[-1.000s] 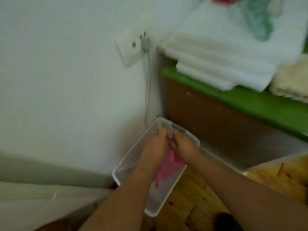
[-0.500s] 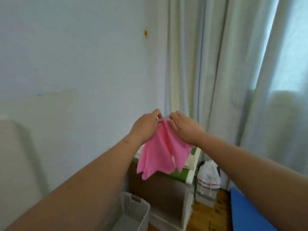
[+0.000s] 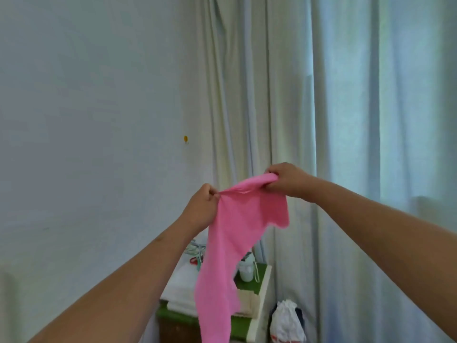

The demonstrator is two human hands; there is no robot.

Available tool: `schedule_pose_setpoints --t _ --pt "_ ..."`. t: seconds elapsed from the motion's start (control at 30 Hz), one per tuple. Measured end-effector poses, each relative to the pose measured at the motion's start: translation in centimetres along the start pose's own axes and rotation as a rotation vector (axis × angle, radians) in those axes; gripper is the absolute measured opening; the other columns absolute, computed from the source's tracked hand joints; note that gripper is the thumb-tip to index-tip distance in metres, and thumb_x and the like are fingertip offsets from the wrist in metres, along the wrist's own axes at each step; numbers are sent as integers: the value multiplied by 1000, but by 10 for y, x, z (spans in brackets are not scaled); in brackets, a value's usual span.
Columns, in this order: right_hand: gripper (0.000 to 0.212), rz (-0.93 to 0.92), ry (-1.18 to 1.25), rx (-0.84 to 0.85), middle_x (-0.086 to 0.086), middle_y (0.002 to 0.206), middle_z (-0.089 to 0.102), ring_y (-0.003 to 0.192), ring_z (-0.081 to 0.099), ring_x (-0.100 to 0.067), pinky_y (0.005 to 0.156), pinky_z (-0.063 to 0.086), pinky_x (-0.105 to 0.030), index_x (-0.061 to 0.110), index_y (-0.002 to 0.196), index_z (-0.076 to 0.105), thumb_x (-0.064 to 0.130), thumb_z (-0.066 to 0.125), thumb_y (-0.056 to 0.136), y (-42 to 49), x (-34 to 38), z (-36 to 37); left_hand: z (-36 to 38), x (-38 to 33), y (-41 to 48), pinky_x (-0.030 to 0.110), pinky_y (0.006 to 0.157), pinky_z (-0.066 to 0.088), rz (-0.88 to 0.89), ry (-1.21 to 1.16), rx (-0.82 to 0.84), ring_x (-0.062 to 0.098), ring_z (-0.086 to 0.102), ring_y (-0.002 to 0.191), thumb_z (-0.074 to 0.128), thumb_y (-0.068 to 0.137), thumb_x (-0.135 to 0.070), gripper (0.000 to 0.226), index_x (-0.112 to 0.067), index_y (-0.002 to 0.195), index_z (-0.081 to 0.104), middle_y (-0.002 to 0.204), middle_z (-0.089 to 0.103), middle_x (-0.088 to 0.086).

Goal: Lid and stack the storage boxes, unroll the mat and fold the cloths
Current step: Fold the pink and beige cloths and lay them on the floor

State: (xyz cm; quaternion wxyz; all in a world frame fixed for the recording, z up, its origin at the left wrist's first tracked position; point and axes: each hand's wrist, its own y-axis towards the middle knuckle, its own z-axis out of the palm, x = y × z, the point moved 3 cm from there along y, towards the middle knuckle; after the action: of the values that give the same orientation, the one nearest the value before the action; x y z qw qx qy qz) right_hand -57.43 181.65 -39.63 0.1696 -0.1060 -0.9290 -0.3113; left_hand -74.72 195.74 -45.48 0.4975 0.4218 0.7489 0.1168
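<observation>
A pink cloth [image 3: 230,238] hangs in the air in front of me, held up by its top edge. My left hand [image 3: 200,209] pinches the left end of that edge. My right hand [image 3: 286,179] grips the right end, a little higher and about a hand's width away. The cloth's body drops in a long loose fold down past the bottom of the view. No storage boxes or mat show in this view.
A pale wall fills the left, light curtains [image 3: 321,120] the right. Below stands a low green-topped cabinet [image 3: 249,285] with folded white towels [image 3: 180,290] and small items. A white plastic bag [image 3: 286,320] sits beside it on the floor.
I lifted the pink cloth out of the white basket on the floor and raised it high. My hands have now moved apart along its top edge, spreading it.
</observation>
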Motion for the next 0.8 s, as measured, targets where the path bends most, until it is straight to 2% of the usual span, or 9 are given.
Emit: schedule_pose_setpoints --t 0.07,0.13,0.2,0.27,0.37,0.47,0.63,0.7,0.8 --pt "18 65 225 -110 -13 76 62 69 54 -17 61 44 -30 4 77 65 21 65 84 -1 -7 -10 4 1 0 28 64 39 -87 -99 15 16 53 81 45 98 -21 14 -12 102 56 94 61 3" --pt "32 93 263 -202 -7 66 55 63 49 -16 58 39 -29 6 68 60 32 67 86 -2 -10 -13 10 2 -1 29 64 38 -145 -165 51 15 51 77 47 97 -25 13 -16 97 57 92 60 2" --pt "34 85 279 -244 -11 67 57 65 51 -17 60 40 -30 1 77 64 34 69 85 -1 -9 -12 17 -4 -4 29 64 36 -138 -318 119 14 49 72 51 93 -50 32 -18 90 57 83 55 1" --pt "33 54 260 -229 -16 73 63 68 55 -19 65 44 -31 3 84 69 35 71 83 2 -4 -10 26 -16 -7 29 66 42 -60 -487 194 14 55 74 54 81 -72 58 -17 97 62 84 58 0" --pt "32 -18 101 -139 -12 80 69 73 63 -25 69 51 -36 9 83 72 41 72 82 5 5 -4 40 -37 -10 20 77 56 43 -475 185 4 68 93 73 77 -53 58 -22 123 56 110 68 -8" --pt "26 -101 -45 -70 -4 72 67 74 63 -22 66 48 -34 13 82 72 39 72 82 5 16 -4 53 -46 -7 32 91 57 70 -496 191 7 68 103 78 76 -46 51 -32 123 62 115 70 -8" --pt "32 -118 -148 21 0 66 58 63 52 -11 60 39 -28 16 72 66 46 70 83 -1 13 -13 50 -39 2 39 78 57 -72 -578 18 18 63 82 66 91 -31 22 -17 106 74 95 70 6" --pt "37 -78 -185 83 -9 76 65 68 55 -16 64 42 -30 14 78 69 52 70 80 -4 4 -16 53 -38 3 44 80 60 -84 -556 56 21 65 82 62 93 -24 22 -13 109 72 98 71 13" --pt "43 40 -118 191 -10 94 71 83 65 -21 77 53 -34 13 92 74 54 72 78 -13 -18 -18 58 -37 -2 33 68 58 -110 -534 113 17 63 73 61 94 -19 21 -10 109 72 87 70 8"
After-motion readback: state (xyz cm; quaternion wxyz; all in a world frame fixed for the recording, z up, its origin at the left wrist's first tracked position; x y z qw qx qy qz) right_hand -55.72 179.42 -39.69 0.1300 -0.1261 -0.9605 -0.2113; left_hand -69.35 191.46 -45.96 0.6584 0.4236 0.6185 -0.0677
